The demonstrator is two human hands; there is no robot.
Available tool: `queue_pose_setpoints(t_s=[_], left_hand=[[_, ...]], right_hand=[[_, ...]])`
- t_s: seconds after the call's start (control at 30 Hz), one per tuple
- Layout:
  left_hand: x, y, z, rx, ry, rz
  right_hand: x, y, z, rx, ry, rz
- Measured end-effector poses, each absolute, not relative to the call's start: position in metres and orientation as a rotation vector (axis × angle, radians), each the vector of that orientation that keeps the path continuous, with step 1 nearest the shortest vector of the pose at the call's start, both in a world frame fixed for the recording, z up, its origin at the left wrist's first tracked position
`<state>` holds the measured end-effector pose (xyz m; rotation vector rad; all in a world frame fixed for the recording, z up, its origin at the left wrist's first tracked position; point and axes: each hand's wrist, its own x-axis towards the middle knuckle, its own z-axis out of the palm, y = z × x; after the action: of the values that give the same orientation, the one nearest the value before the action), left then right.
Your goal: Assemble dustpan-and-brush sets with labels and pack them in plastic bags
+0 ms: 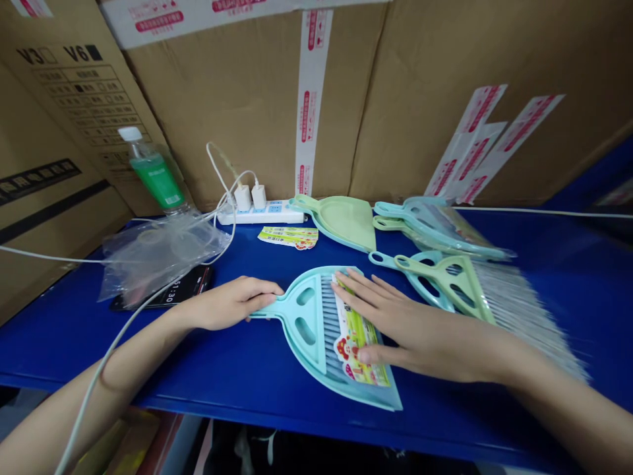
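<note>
A light-blue dustpan (341,389) lies on the blue table with a matching hand brush (294,310) nested in it. My left hand (235,302) is closed round their stacked handles. Across the brush's grey bristles rests a colourful printed label card (352,326). Flat over this card lies my right hand (405,323), its fingers stretched out and slightly apart, thumb on the card's lower part. The right palm hides some of the card and the dustpan's right edge.
Behind are a green dustpan (349,221), more label cards (289,235) and a plastic-wrapped set (440,224). Loose brushes (459,287) lie right. Left are a power strip (271,212), bottle (158,178), clear bag (163,251) and phone (195,285). A white cable crosses my left arm.
</note>
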<state>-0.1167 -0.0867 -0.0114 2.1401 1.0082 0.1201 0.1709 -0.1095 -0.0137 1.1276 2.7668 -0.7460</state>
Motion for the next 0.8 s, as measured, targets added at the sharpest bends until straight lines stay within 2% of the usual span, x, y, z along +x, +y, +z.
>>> queue_pose_setpoints(t_s=[0.43,0.8], left_hand=[[-0.116,-0.087,-0.01,2.126,0.999,0.118],[-0.115,-0.088,-0.01,2.149,0.992,0.143]], right_hand=[[0.168,-0.112,-0.015,1.233,2.836,-0.596],[0.173,-0.083,-0.027,1.376,3.103,0.091]])
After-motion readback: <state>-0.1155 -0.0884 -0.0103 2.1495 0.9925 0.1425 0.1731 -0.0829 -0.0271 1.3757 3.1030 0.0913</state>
